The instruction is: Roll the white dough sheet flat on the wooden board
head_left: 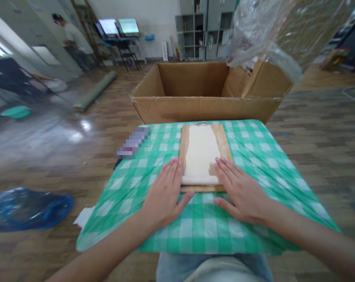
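Note:
A flat cream-coloured sheet of dough (202, 150) lies lengthwise on a wooden board (224, 143) with a metal handle at its far end. Across the sheet's near end runs a pale cylinder (200, 180); I cannot tell whether it is a rolling pin or the dough's rolled-up edge. My left hand (165, 192) is stretched out at the cylinder's left end, fingers together and thumb apart. At the right end, my right hand (242, 190) lies likewise, fingertips over the sheet's edge. Both hands are open, and they hide the ends of the cylinder.
A green-and-white checked cloth (271, 176) covers the table. A blurred-out flat object (134, 143) lies at its far left corner. Beyond stands a large open cardboard box (200, 107). A blue plastic bag (30, 209) is on the floor, left. A person (74, 37) is far back left.

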The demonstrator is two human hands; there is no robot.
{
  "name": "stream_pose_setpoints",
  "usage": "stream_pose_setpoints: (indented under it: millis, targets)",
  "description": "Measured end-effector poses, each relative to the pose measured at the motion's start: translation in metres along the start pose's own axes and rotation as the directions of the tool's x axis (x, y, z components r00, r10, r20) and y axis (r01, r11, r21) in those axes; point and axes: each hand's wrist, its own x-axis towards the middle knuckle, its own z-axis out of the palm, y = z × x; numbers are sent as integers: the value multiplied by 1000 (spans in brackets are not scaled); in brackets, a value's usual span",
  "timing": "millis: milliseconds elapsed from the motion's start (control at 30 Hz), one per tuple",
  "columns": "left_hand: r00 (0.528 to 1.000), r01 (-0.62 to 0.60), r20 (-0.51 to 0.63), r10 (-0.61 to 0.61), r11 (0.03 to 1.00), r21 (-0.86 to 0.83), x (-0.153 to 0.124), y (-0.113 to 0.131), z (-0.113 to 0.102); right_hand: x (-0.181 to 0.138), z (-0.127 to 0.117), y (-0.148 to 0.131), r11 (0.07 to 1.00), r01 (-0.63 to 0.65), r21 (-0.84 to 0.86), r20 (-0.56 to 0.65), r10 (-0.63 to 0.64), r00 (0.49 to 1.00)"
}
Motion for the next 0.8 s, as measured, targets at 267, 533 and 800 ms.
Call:
stream_pose_setpoints:
  millis: [267, 533, 800]
  targets:
    - [991, 127, 47, -127, 992, 15, 95, -32, 6, 76, 16, 62, 987, -161, -5, -68, 160, 985]
    - [999, 51, 15, -51, 998, -42, 15, -9, 1, 13, 8, 3, 999, -37, 36, -90, 40, 995]
    - [990, 119, 76, -117, 993, -19, 60, -26, 6, 57, 18, 45, 990, -109, 85, -31, 112, 993]
